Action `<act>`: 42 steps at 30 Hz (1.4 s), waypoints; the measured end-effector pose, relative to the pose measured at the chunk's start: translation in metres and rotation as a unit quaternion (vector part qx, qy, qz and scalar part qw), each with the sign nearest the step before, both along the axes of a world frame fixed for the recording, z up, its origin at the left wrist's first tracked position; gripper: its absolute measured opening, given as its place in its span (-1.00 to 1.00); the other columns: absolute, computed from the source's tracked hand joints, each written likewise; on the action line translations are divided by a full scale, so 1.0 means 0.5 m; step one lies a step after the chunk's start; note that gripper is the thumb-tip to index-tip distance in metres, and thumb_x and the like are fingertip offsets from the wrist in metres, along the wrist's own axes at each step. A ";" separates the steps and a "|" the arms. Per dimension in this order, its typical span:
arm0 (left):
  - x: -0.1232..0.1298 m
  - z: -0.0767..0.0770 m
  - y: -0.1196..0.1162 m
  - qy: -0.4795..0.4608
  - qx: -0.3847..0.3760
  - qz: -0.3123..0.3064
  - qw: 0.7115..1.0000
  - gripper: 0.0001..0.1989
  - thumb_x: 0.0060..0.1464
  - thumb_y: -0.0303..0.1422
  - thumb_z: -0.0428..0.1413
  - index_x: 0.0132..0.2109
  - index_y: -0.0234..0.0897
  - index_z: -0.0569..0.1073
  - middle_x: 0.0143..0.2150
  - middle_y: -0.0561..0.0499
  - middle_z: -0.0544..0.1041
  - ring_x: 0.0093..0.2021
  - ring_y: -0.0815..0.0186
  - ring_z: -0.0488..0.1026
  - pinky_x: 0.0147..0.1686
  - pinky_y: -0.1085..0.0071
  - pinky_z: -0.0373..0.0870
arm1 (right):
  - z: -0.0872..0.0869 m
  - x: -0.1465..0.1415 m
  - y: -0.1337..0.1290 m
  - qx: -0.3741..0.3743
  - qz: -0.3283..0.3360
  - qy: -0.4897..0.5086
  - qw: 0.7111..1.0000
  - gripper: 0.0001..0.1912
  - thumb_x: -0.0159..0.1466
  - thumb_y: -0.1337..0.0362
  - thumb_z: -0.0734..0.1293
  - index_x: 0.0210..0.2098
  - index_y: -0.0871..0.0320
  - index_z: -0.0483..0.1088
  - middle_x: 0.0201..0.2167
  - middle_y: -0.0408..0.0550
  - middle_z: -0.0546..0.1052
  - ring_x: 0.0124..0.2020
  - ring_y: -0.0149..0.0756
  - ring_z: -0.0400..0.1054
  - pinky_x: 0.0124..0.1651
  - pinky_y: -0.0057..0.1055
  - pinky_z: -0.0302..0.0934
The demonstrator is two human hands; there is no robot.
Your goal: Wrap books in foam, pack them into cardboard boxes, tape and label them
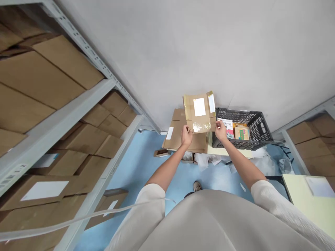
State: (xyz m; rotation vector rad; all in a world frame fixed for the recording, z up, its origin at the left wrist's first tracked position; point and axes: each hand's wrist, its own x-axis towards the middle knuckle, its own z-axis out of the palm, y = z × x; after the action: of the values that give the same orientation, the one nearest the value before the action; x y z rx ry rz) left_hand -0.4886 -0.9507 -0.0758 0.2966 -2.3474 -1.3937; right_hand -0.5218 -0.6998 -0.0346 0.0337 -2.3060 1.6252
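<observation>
Between my two hands is a flattened cardboard box (190, 110) with white labels and shiny tape on it, its right panel folded partly up. My left hand (186, 136) grips its lower left corner with closed fingers. At the lower right corner my right hand (220, 130) pinches the cardboard, just in front of the crate. Below and behind lie more flattened cardboard sheets (175, 134) on a pale table (230, 151). A black plastic crate (258, 130) stands to the right, with several books (242, 132) inside.
Metal shelving (78, 101) full of cardboard boxes (90, 139) rises on the left. More shelved boxes (316, 150) stand at the right, near another pale table (309, 198). A wall (209, 45) is ahead; plastic bags (202, 160) hang below the table. A white strap (104, 212) crosses the lower left.
</observation>
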 end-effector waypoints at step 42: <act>0.425 -0.081 1.495 -0.069 -0.143 -0.725 0.671 -0.73 0.10 -0.56 0.22 -0.13 -0.14 0.39 -0.12 -0.01 0.54 -0.06 0.16 0.53 0.04 0.22 0.48 | -0.143 1.028 1.141 -0.036 -0.655 -0.256 0.710 -0.65 0.07 0.25 0.23 -0.13 0.04 0.40 -0.03 0.00 0.63 -0.16 -0.14 0.55 -0.02 -0.21 0.47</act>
State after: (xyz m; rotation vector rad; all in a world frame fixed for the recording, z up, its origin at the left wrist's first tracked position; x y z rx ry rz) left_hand -0.2760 -0.2033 -0.1164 -2.0333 -2.7741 -1.3382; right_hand -0.0076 -0.1291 -0.1063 -1.7999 -1.6113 0.8883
